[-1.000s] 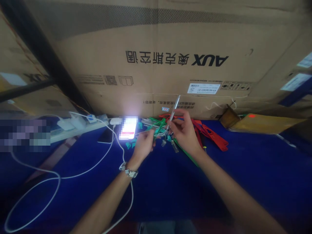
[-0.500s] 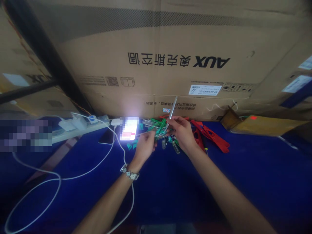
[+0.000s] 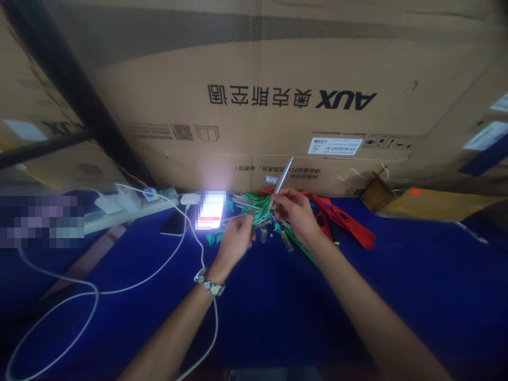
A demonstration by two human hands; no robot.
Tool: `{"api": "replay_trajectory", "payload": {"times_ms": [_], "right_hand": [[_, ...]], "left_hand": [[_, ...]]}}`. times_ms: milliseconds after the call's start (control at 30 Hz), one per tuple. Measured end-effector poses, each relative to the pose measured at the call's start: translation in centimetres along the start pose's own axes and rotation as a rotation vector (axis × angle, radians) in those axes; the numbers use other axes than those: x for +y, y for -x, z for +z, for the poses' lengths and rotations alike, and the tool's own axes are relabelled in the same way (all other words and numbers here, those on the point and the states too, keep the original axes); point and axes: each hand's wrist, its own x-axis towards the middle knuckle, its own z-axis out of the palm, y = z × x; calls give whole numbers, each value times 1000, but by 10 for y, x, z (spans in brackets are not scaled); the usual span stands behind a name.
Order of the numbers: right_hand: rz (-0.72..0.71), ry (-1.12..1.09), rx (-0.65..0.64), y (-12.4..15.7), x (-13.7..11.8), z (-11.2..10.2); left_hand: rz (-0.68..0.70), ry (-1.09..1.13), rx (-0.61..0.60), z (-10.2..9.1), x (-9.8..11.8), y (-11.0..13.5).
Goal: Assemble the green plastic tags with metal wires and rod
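Above a blue cloth-covered counter (image 3: 278,307), the right hand (image 3: 297,214) pinches a slim metal rod (image 3: 282,177) in its fingers, tilted toward a cardboard box (image 3: 254,63), while the left hand (image 3: 234,239) fingers grip a tangle of green plastic clips (image 3: 259,207).

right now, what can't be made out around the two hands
Head view only.
What the left hand has in its grip: covered by its curled fingers.
Tip of the thin metal tool in the right hand: lost among the green clips, blurred.
Phone screen: washed out by glare and pixelated.
White cable: cut off by the bottom edge.
Box label: print too small.
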Motion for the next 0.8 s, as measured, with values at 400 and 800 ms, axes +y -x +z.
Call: {"api": "replay_trajectory", "payload": {"times_ms": [400,800], "right_hand": [[-131,93,-26,-19,11,-2],[-279,33,-57,-7,29,12]], "left_hand": [[4,-79,28,2,3,3],[-81,172,-46,7,11,6]]}}
